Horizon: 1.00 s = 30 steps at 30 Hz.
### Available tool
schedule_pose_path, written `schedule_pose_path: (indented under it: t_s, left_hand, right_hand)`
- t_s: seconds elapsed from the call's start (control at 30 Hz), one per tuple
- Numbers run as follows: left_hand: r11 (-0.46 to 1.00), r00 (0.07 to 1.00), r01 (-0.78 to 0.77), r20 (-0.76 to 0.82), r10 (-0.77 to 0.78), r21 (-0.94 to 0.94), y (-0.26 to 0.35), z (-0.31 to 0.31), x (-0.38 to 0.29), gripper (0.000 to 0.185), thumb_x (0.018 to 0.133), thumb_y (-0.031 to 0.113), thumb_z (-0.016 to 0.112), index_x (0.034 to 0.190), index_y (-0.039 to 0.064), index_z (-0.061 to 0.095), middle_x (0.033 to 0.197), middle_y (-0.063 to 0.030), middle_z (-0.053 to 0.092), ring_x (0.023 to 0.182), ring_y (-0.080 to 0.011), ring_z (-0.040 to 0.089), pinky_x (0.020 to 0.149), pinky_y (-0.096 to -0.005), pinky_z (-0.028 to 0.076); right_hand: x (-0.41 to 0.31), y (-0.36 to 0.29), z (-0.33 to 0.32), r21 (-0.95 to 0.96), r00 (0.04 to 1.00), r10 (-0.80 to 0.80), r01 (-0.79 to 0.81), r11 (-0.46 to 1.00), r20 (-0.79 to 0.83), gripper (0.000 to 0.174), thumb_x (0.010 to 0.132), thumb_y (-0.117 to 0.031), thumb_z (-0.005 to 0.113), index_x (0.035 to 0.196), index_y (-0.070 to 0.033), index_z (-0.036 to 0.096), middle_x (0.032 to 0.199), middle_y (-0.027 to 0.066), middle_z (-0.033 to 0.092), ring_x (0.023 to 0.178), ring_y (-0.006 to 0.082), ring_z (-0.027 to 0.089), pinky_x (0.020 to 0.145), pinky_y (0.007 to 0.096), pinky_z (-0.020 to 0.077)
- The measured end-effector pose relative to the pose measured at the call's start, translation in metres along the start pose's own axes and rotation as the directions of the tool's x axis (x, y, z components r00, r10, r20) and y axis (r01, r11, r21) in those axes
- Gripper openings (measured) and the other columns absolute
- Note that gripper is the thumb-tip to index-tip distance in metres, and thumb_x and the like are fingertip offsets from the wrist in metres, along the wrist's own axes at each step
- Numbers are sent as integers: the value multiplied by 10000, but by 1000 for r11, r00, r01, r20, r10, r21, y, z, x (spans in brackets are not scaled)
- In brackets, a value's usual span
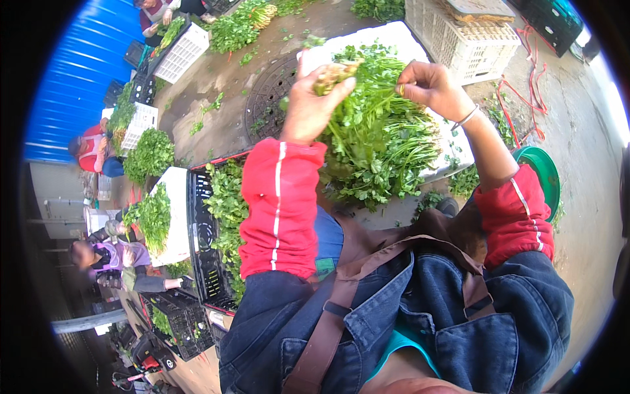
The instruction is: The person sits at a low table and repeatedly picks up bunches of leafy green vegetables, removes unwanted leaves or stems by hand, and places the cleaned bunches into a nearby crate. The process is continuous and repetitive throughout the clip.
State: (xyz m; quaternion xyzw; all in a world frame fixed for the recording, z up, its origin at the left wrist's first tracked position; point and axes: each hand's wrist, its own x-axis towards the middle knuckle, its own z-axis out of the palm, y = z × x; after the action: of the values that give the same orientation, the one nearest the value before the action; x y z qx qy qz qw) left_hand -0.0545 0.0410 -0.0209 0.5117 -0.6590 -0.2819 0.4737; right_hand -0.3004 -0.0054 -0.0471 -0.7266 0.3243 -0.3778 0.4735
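Observation:
My left hand (312,101) is closed around the pale root end of a bunch of leafy greens (334,79), probably Chinese celery. The bunch's leaves spread to the right over a larger heap. To the right, my right hand (428,91) is raised beside the stems, its thumb and forefinger pinched together. A small yellow bit shows at those fingertips; whether it is held or worn is unclear. Below both hands lies the heap of greens (393,147), root ends towards the right, on a white board (389,37). A bracelet circles my right wrist.
Left of my knees stands a black plastic crate (202,236) of greens. A white crate (462,54) is at the far right, a green basin (541,172) nearer. Red strapping (531,93) trails on the floor by a manhole cover (268,98). Several people work at the left.

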Motion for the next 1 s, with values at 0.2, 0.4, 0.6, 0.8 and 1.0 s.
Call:
schedule_pose_path:
  t_s: [0.2,0.4,0.6,0.8,1.0]
  left_hand:
    - [939,986,108,154,-60,-327,-2,24,-7,366,830,152,719,1147,3,614,1261,-141,562,1156,-160,514,977,-299,410]
    - [938,963,121,268,-31,-326,0,32,-12,351,777,77,766,1084,4,612,971,7,655,901,-67,581,811,-230,475]
    - [951,988,130,117,-100,-281,13,25,-13,289,785,34,734,1065,10,664,968,-15,672,854,-97,615,783,-255,495]
    - [670,990,135,72,-122,-730,60,36,-14,232,806,-3,697,1031,-14,642,930,-55,664,799,-132,639,713,-269,527]
    - [598,994,71,9,-106,-798,72,71,-22,249,885,132,662,1088,7,588,966,-69,648,809,-151,641,723,-298,538]
  right_hand:
    - [3,-15,20,82,998,-64,66,995,-23,97,862,-106,672,896,-20,643,747,-46,592,671,23,503,594,200,425]
    - [0,-13,19,196,999,-36,38,980,-13,86,866,-33,647,940,8,635,801,-24,626,723,34,553,656,196,467]
    - [5,-19,24,164,982,-169,181,970,-83,523,851,-129,682,1316,7,486,1144,102,627,1055,146,587,886,288,492]
    - [-12,-44,57,11,978,-208,208,978,-18,908,696,-234,802,1392,61,301,1280,209,524,1216,257,493,1023,349,392]
    - [-43,-72,34,71,997,65,-68,995,39,589,700,-115,720,1220,37,490,1055,129,628,942,187,600,865,311,469]
